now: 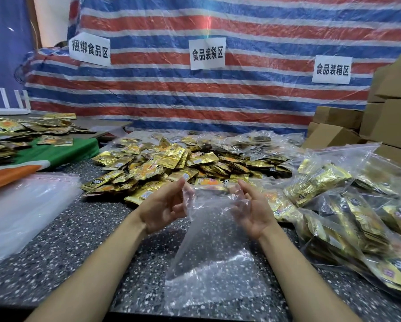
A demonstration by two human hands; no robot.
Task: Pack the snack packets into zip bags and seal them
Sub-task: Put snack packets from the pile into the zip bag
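Holding the bag: you had 1 empty zip bag [208,247] raised between both hands, mouth toward the packets, bottom trailing on the table [78,240].
Left hand [163,206]: your curled fingers pinched the bag's left top edge, thumb raised.
Right hand [253,211]: your fingers curled at the right top edge, partly behind the plastic. It read as a grip on the rim, though the film blurred the exact hold.
Bag contents: nothing lay inside. The speckled tabletop showed straight through it.
Loose packets [171,163]: a broad heap of gold snack packets sat on the table just beyond your fingertips.
Filled bags [334,205]: several clear bags stuffed with gold packets lay heaped at your right, with more behind the heap. You could not tell from here whether their zips were closed.
Empty bag stack [20,212]: a flat pile of unused bags lay at your left.
Second heap [2,135]: more packets lay far left, beside a green and orange cloth [55,154].
Backdrop: a striped tarp [195,94] carried 3 paper signs [207,53], and cardboard boxes [392,101] were stacked at the right.
Done, as judged: a fair batch was already bagged.
Left, as judged: this bag needed filling and sealing, and the large heap meant many more bags remained.
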